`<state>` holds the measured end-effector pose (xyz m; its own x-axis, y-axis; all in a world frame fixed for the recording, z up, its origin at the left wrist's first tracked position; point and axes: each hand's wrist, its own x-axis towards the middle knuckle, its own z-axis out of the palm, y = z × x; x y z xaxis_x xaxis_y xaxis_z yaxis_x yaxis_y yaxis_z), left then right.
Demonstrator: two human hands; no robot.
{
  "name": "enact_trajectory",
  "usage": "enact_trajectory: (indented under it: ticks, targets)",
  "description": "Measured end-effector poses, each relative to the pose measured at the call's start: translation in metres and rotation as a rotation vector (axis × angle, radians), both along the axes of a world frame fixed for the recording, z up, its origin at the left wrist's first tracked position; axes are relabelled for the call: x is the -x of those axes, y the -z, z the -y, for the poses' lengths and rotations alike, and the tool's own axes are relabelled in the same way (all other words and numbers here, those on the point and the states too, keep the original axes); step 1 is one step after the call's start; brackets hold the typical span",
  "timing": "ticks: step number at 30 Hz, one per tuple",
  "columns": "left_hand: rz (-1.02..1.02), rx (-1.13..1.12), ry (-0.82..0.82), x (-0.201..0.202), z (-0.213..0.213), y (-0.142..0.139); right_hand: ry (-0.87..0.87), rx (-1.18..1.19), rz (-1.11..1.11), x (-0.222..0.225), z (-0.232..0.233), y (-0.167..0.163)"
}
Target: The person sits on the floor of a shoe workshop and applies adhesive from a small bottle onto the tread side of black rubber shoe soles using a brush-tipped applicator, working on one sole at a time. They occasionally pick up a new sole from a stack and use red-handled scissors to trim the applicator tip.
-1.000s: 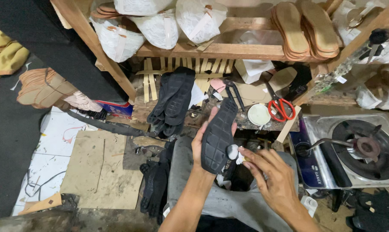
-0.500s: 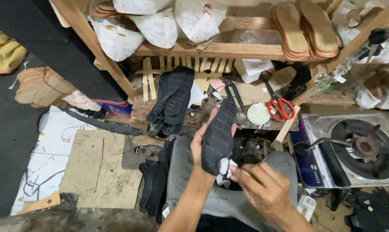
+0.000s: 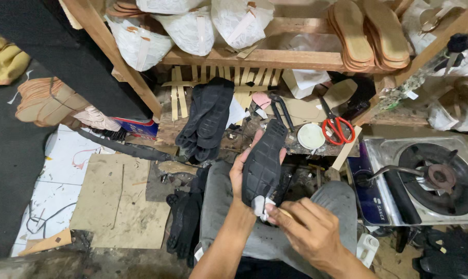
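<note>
- The left hand (image 3: 240, 170) grips a black textured shoe sole (image 3: 264, 164) from behind, fingers curled round its left edge, tilted upright above the lap.
- The right hand (image 3: 307, 231) pinches a small white wad (image 3: 261, 205), probably cloth, against the sole's lower end.
- A stack of black soles (image 3: 207, 120) lies just beyond; red-handled scissors (image 3: 337, 125) lie near.
- A gas stove (image 3: 425, 178) crowds the right; cardboard sheet (image 3: 117, 199) lies left.

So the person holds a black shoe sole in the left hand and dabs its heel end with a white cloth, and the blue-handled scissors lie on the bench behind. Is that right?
Not quite: the scissors have red handles, not blue, as the head view shows. The rest holds: the left hand holds the black shoe sole, and the right hand presses a white cloth to its heel end.
</note>
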<state>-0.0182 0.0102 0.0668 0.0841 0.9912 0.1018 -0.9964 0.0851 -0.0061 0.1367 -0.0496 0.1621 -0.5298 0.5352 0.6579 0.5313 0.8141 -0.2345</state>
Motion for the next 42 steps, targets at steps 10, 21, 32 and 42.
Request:
enact_trajectory:
  ticks: [10, 21, 32, 42]
  targets:
    - [0.05, 0.073, 0.167, 0.007, 0.013, -0.011, -0.029, 0.037, 0.008, -0.02, -0.02, -0.002]
    - [0.194, -0.123, 0.3, 0.013, 0.019, -0.02, 0.113, 0.228, -0.095, -0.038, -0.031, 0.016]
    - [0.248, 0.221, 0.434, 0.017, 0.037, -0.039, -0.203, 1.305, -1.167, -0.089, -0.114, 0.089]
    - [-0.32, 0.02, -0.188, -0.007, 0.003, 0.002, -0.14, 1.705, -1.609, -0.044, -0.055, 0.107]
